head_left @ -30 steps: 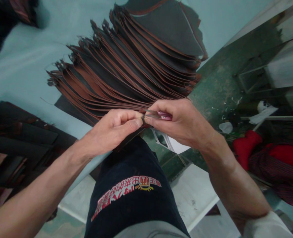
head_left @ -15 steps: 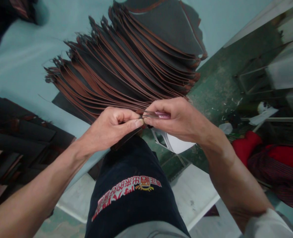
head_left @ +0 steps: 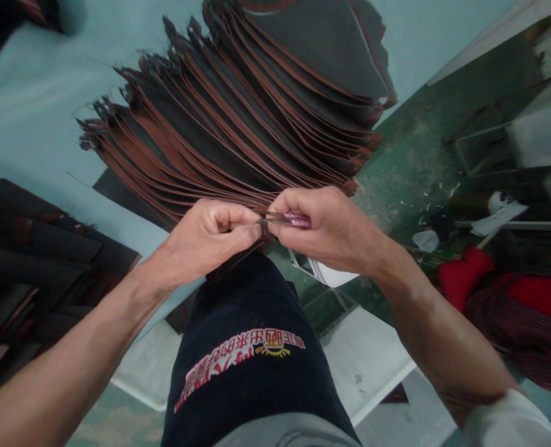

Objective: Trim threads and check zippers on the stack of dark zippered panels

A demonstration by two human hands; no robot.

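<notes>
My left hand is closed in a pinch on the edge of a dark leather piece, near the front of the table. My right hand is closed around small thread snips with a pink handle. Their thin metal blades point left, meeting the spot where the left fingertips pinch. The exact tips are hard to make out between the fingers. Just beyond both hands spreads a fanned stack of dark leather pieces with brown edges and loose threads at their ends.
The stack lies on a pale blue-green table. More dark pieces are piled at left. A dark apron covers my lap. White stools or boards stand below, and red fabric lies at right.
Both hands have shifted slightly left, and the snips' blades have moved a little with them. My left fingers still pinch the leather edge.
</notes>
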